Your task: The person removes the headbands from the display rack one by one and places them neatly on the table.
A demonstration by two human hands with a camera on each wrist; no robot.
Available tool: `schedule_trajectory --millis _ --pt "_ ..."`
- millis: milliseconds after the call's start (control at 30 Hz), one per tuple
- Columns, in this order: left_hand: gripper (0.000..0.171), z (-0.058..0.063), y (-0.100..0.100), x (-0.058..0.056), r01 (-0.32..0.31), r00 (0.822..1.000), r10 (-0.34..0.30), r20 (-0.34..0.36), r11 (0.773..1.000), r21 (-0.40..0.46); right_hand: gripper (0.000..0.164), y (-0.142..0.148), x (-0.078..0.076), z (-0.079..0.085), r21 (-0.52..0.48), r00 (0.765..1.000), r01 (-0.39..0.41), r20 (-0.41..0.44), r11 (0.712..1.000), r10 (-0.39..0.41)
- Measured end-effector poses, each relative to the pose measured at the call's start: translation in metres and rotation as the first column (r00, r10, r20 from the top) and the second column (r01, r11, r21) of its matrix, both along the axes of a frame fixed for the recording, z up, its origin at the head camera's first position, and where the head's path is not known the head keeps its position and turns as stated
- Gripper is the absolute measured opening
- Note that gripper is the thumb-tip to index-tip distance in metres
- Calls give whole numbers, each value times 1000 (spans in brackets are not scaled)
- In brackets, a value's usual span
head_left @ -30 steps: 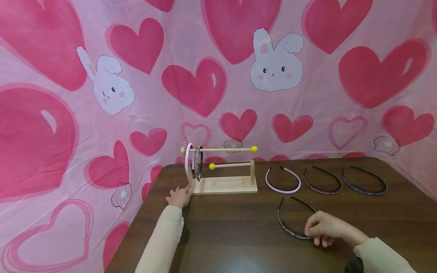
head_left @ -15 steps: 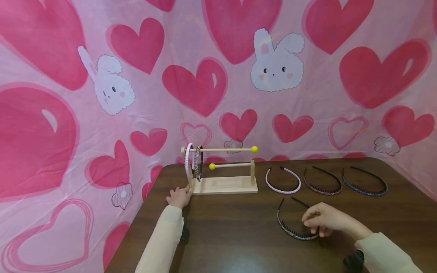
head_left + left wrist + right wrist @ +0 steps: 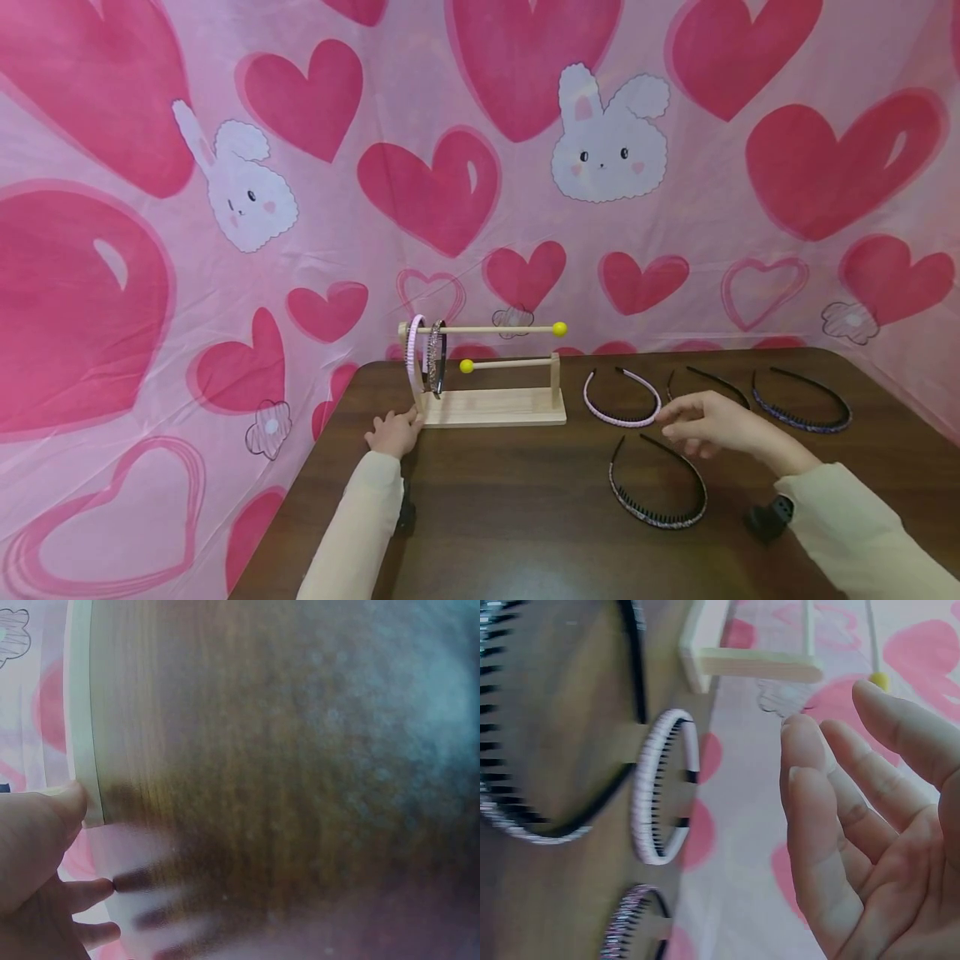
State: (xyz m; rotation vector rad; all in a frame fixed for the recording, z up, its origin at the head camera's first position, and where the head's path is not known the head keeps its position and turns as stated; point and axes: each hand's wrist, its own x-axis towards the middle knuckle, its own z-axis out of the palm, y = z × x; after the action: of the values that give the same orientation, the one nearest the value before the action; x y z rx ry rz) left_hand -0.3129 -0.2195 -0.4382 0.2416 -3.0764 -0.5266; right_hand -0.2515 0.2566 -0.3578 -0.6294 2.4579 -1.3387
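My left hand [image 3: 393, 433] rests at the left end of a wooden headband stand [image 3: 495, 408], thumb touching the base and fingers extended on the table. In the head view my right hand [image 3: 716, 427] is raised over the table, fingers loosely bent and nothing held. Below it lies a toothed headband with a glittery dark front [image 3: 663, 523]. Just left of its fingertips is a pale pink headband [image 3: 643, 795]. The hand partly covers a reddish glittery headband [image 3: 622, 922] behind it. A pale pink headband [image 3: 411, 358] and a glittery headband [image 3: 432, 358] hang on the stand's upper rod.
A blue glittery headband [image 3: 813, 427] lies at the far right of the brown table [image 3: 510, 517]. Yellow balls cap the upper rod [image 3: 495, 329] and the shorter lower rod [image 3: 510, 363]. A pink heart-patterned cloth [image 3: 465, 92] rises behind the table.
My right hand has let go of the dark glittery headband and lifted away toward the back row, leaving it lying on the table. The left hand has stayed at the stand.
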Motion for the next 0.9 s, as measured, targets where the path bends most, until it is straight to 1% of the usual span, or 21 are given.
schedule_trajectory --millis 100,200,400,700,900 --pt "44 0 0 0 0 1000 0 1 1000 -2 35 -4 -6 14 11 1000 -1 -26 1000 2" --pt "44 1 0 1 1 1000 -1 3 1000 -4 38 -8 -12 27 5 1000 10 -18 1000 -10" --pt "43 3 1 1 -2 1000 2 3 1000 3 43 -20 -24 49 25 997 68 -48 997 -66" --pt "45 -1 -1 -3 -4 1000 4 10 1000 3 47 -41 -44 77 23 988 88 -132 996 -84" --pt "45 1 0 -3 -7 1000 7 10 1000 3 48 -61 -56 89 35 982 90 -169 995 -83"
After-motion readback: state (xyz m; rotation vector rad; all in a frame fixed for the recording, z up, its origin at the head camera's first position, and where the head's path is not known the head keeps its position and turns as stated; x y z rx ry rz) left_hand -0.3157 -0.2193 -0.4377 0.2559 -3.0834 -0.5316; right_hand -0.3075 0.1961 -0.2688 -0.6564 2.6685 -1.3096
